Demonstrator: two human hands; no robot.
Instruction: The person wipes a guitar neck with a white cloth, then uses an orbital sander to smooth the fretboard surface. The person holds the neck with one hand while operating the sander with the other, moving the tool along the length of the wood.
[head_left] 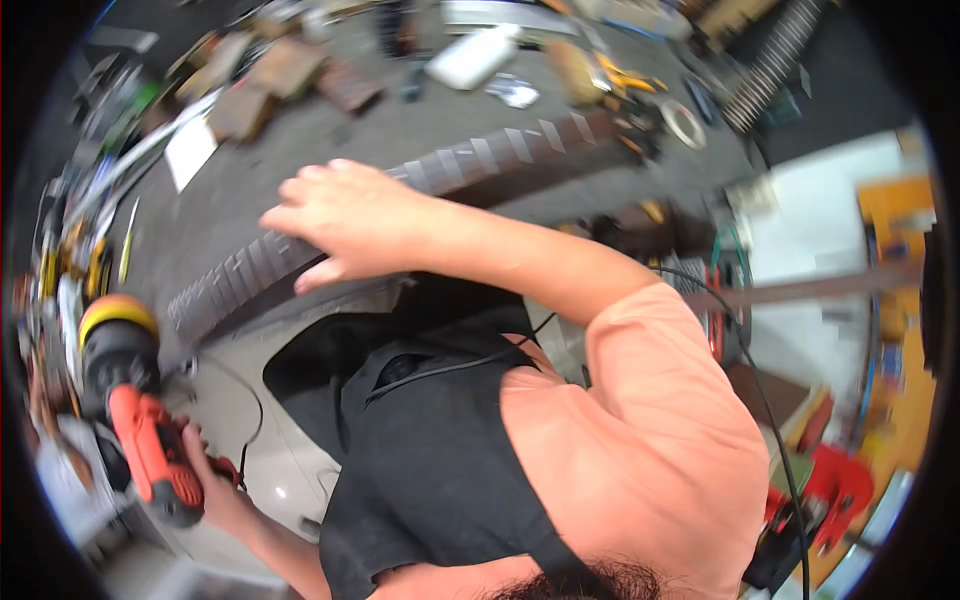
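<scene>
Closest to the camera is the person's own body: a black apron (430,470) over a salmon shirt (660,440), with a thin black cable (470,362) running across the chest. Low on the left, the left hand (215,485) is closed around the red handle of a power polisher (125,390); its black body and yellow pad point away from the bench, held low, probably so the pad touches nothing. Reaching across the body, the right hand (335,225) lies flat, fingers spread, on a long dark ribbed strip (420,205) that crosses the grey workbench (330,140) diagonally; the palm seems to press it down so it does not slide. Behind the strip, a white bottle (472,55), a tape roll (684,124), cardboard pieces (265,80) and small tools crowd the far edge of the bench. They leave little free room around the strip.
</scene>
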